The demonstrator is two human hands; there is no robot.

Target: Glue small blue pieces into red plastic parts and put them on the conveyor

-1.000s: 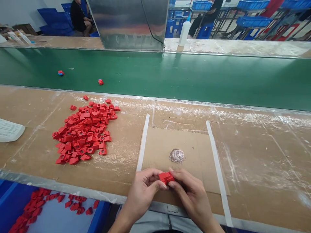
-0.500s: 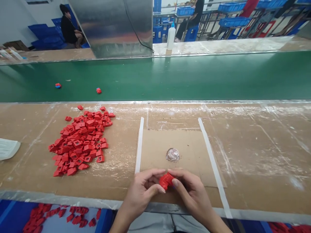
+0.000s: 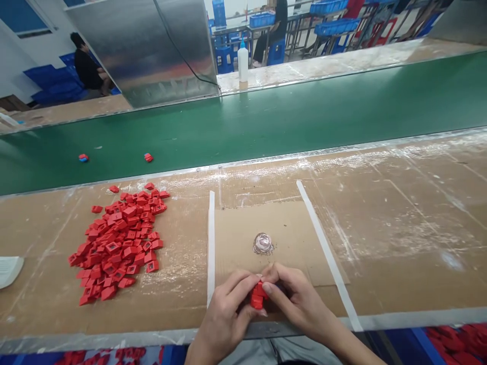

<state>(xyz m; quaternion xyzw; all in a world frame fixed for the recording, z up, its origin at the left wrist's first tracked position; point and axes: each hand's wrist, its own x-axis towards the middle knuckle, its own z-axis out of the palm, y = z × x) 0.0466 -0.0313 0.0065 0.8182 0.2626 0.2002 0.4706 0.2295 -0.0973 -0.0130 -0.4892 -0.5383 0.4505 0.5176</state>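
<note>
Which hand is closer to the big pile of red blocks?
Left. The left hand is to the right of the pile of red blocks and a bit nearer the person; the right hand is farther right, beyond the left one.

No legible txt, nos., brands or signs in view. Closest thing: white paper [image 3: 10, 271] at far L of table [image 3: 182, 279], partly cut off by edge of view; faint grey print-like lines on its upper pt., too sm. & blurred to read, lang. can't be told. Metal panel [image 3: 152, 50] at back: row of pale marks nr btm edge, can't tell if letters, nos. or just smears. White bottle [image 3: 242, 63] w/ blue cap, just R of panel: too far off to make out any label. Blue crates [image 3: 262, 20] in bkgd: ditto, any marking too sm. to tell.
</note>
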